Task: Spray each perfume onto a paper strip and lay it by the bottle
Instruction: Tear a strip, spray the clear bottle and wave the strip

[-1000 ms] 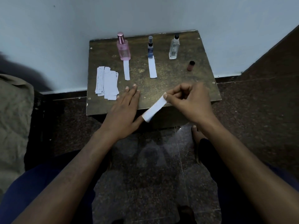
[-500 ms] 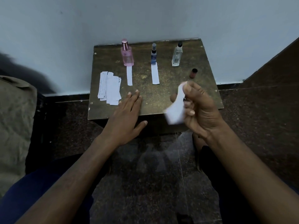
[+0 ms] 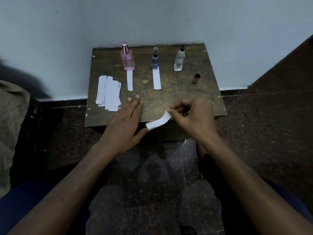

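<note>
Three perfume bottles stand at the back of a small brown table (image 3: pixel 177 92): a pink bottle (image 3: pixel 127 58), a blue bottle (image 3: pixel 155 59) and a clear bottle (image 3: pixel 179 60). A white strip (image 3: pixel 129 80) lies in front of the pink one, another strip (image 3: pixel 157 80) in front of the blue one. No strip lies by the clear bottle. My right hand (image 3: pixel 194 119) pinches a curved white paper strip (image 3: pixel 158 122) over the table's front edge. My left hand (image 3: pixel 126 122) rests flat on the table, fingers straight, its thumb near the strip's lower end.
A pile of several spare paper strips (image 3: pixel 108 93) lies at the table's left. A small dark red cap (image 3: pixel 196 78) sits on its side at the right. The table stands against a pale wall. Dark stone floor surrounds it; grey cloth (image 3: pixel 11 124) lies at far left.
My right hand had lifted and swung the strip upright half a second ago; now it is lowered again at the front edge, strip pointing left toward my left thumb. The left hand stayed flat.
</note>
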A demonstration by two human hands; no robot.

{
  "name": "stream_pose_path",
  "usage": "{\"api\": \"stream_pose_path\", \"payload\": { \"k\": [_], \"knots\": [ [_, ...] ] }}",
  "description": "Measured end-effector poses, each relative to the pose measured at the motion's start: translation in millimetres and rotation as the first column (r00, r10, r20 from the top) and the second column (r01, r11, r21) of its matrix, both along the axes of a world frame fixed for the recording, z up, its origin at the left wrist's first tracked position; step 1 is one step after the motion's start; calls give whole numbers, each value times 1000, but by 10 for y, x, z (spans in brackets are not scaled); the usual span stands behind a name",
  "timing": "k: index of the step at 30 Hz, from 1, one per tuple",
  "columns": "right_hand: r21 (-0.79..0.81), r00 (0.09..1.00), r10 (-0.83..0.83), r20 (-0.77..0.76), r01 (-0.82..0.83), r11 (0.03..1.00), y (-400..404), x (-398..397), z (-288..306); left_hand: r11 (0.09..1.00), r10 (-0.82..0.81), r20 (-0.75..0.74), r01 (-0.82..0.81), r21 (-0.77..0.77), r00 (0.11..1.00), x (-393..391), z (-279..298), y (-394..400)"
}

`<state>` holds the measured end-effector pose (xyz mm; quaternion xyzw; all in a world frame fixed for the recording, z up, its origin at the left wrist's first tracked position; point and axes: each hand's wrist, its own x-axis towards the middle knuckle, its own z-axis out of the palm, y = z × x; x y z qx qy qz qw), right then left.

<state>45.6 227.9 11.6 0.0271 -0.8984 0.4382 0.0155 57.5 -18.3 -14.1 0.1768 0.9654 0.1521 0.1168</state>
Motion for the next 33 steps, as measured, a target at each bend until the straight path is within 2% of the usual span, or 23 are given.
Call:
{"api": "stream_pose_path", "payload": {
  "k": [1,2,3,4,5,6,7,8,9,10,11,12,14,16,17,18,19,20,21,22,23,27,33],
  "knots": [
    [-68,1000,-1,9,2,998,8,4,-8,1000,-2,3,2,3,1000,1,2,2],
    [-284,998,41,51,-25,958,15,12,3,1000,-2,0,2,5,1000,3,-4,2],
    [-553,986,130,99,-54,831,13,25,50,1000,-1,-6,1,7,1000,4,-14,-6],
    [-782,962,243,123,-57,621,5,28,105,1000,4,-9,-4,15,1000,3,-28,-10],
    [-914,933,340,121,-29,404,-3,29,135,1000,5,-10,-5,22,1000,-1,-39,-10],
    [-957,913,390,118,0,289,-6,36,156,1000,3,-11,-2,21,1000,-6,-46,-10],
    [-955,912,388,131,11,298,1,36,149,1000,2,-12,-2,11,1000,-6,-49,-8],
    [-879,932,324,160,-15,477,11,28,133,1000,3,-12,-3,1,1000,-4,-49,-7],
    [-643,967,208,149,-65,763,24,13,104,1000,4,-13,-4,-3,1000,0,-48,-6],
    [-262,991,101,85,-76,962,33,6,59,1000,6,-17,-6,-1,1000,2,-49,-2],
    [17,998,64,27,-64,998,37,5,18,1000,7,-20,-7,0,1000,0,-47,-1],
    [77,998,55,22,-57,995,35,7,-6,1000,6,-17,-6,-1,1000,-3,-42,-2],
    [-265,990,118,82,-92,960,22,33,30,1000,6,-13,-6,-6,1000,-3,-41,-6],
    [-781,952,277,130,-74,620,-8,39,139,1000,12,-16,-12,-2,1000,-5,-41,-4],
    [-879,936,330,123,-51,474,-12,36,168,1000,17,-13,-16,9,1000,-4,-35,-2],
    [-874,938,323,123,-51,483,-1,34,173,1000,20,-8,-20,16,1000,-4,-27,-2],
    [-747,958,260,118,-87,659,20,26,156,1000,21,-4,-21,10,1000,-1,-23,-3],
    [-453,982,166,86,-110,885,44,10,114,1000,18,-4,-18,-3,1000,1,-24,-2],
    [-100,994,104,25,-102,990,60,7,70,1000,13,-7,-14,-16,1000,1,-28,2],
    [103,996,84,-12,-83,991,61,13,32,1000,11,-7,-11,-23,1000,-3,-28,5],
    [134,997,78,-14,-76,988,49,21,14,1000,11,-1,-11,-23,1000,-7,-25,6],
    [-129,995,83,52,-75,989,0,27,-11,1000,14,6,-14,-14,1000,-10,-21,2],
    [-202,979,110,172,-75,977,-13,14,-91,998,42,-12,-41,45,999,-10,22,22]
  ]
}}
